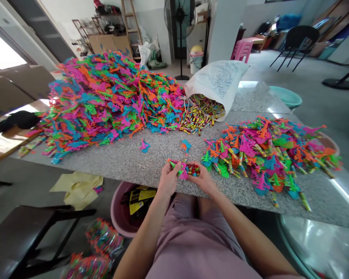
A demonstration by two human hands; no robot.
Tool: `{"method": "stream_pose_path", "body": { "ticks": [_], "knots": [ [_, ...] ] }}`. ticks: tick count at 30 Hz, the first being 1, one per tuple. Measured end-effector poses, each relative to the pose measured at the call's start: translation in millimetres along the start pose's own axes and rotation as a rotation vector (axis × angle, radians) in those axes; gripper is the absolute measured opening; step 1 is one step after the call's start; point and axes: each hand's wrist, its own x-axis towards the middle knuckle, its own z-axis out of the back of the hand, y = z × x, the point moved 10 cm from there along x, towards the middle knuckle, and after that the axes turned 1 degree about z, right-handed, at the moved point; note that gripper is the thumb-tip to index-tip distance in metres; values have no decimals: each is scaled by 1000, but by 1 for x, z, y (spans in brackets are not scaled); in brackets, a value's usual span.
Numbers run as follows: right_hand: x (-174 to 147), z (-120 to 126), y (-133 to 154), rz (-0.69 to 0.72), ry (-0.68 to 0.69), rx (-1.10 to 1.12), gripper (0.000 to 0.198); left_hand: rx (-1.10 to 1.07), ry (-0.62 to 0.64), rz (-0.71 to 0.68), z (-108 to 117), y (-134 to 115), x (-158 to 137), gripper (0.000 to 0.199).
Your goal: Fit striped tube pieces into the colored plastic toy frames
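Both hands meet at the table (151,162) edge, left hand (168,181) and right hand (203,179) each pinched shut on one small pink-green toy (182,169) between them.

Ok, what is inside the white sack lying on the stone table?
The white sack spills small multicoloured tubes from its open mouth onto the table. Its cloth hides whatever lies deeper inside.

table (151,159): speckled polished stone | toy pieces (104,97): bright glossy plastic | sack (221,83): white woven
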Motion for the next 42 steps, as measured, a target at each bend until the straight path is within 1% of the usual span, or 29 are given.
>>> {"method": "stream_pose_path", "body": {
  "ticks": [4, 6, 8, 10, 12, 13, 14, 16, 18, 20, 22, 24, 26, 30, 34, 39, 42],
  "knots": [
    [-1, 6, 3, 57, -48, 1, 36, -172, -13, 74, 3, 6, 2, 21],
    [-2, 15, -1, 36, -99, 31, 36, -216, -37, 102, 12, 5, 2, 21],
    [-4, 24, -5, 5, -151, 52, 36, -209, -48, 125, 19, 4, 0, 21],
    [-4, 29, -5, -6, -174, 22, 36, -158, 10, 158, 15, 9, -5, 21],
    [-4, 28, 2, 38, -145, -84, 33, -111, 76, 178, 5, 17, -9, 23],
    [-3, 25, 7, 71, -119, -160, 30, -106, 80, 171, 2, 20, -10, 25],
    [-3, 22, 12, 107, -94, -248, 29, -117, 60, 160, 1, 24, -10, 28],
    [-3, 18, 19, 156, -59, -424, 29, -174, -32, 142, 7, 29, -7, 30],
    [-4, 25, 23, 155, -96, -534, 30, -237, -122, 126, 17, 29, -4, 31],
    [-5, 38, 25, 127, -177, -529, 30, -247, -156, 103, 24, 24, -3, 31],
    [-7, 42, 28, 110, -202, -438, 31, -191, -126, 94, 22, 16, -5, 31],
    [-8, 35, 33, 115, -159, -353, 30, -119, -67, 100, 15, 11, -9, 29],
    [-11, 28, 41, 125, -139, -315, 27, -77, -22, 97, 7, 7, -15, 27],
    [-19, 25, 55, 139, -177, -338, 24, -51, 25, 93, -4, 1, -23, 26],
    [-24, 24, 62, 157, -150, -383, 21, -19, 66, 103, -10, 1, -26, 26],
    [-26, 24, 62, 142, -117, -359, 20, 83, 74, -25, -8, -9, -24, 24],
    [-26, 22, 57, 101, -63, -356, 21, 175, 134, -48, -10, -9, -23, 22]
  ]
}}
